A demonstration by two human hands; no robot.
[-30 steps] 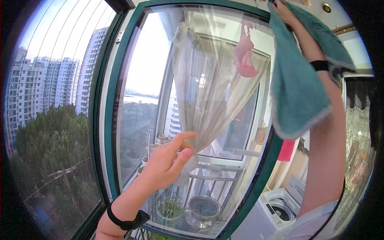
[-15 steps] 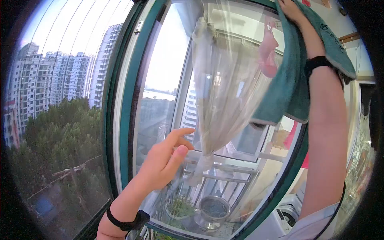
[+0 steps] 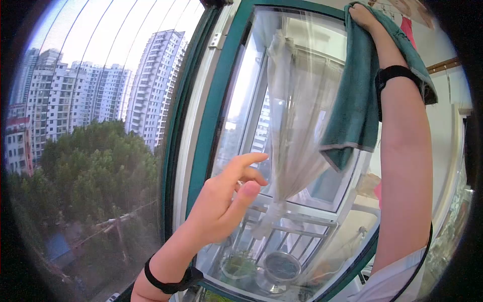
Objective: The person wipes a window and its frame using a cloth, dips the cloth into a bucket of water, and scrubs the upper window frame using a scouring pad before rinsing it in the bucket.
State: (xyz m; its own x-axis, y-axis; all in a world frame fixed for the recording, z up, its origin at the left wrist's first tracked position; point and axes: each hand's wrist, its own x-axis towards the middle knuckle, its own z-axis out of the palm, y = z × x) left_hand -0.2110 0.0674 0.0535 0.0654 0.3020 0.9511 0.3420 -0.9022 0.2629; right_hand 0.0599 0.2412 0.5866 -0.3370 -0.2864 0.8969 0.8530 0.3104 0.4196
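Note:
A teal cloth hangs from my right hand, which is closed on it at the upper right corner of the green-framed window sash. The cloth drapes over the right part of the glass and behind my wrist. My left hand is raised in front of the lower left part of the pane, fingers apart and slightly curled, holding nothing. Whether it touches the glass I cannot tell. Each wrist has a black band. Through the glass a tied pale curtain shows.
On the left, a window with thin vertical wires looks out on tall buildings and trees. Behind the glass, low down, are a round metal pot, a green plant and metal rails. A wooden rod is at the upper right.
The view has turned left, so the window frame sits further right. The teal cloth has swung inward over the pane, with my right hand still closed on it. My left hand keeps its curled, open pose.

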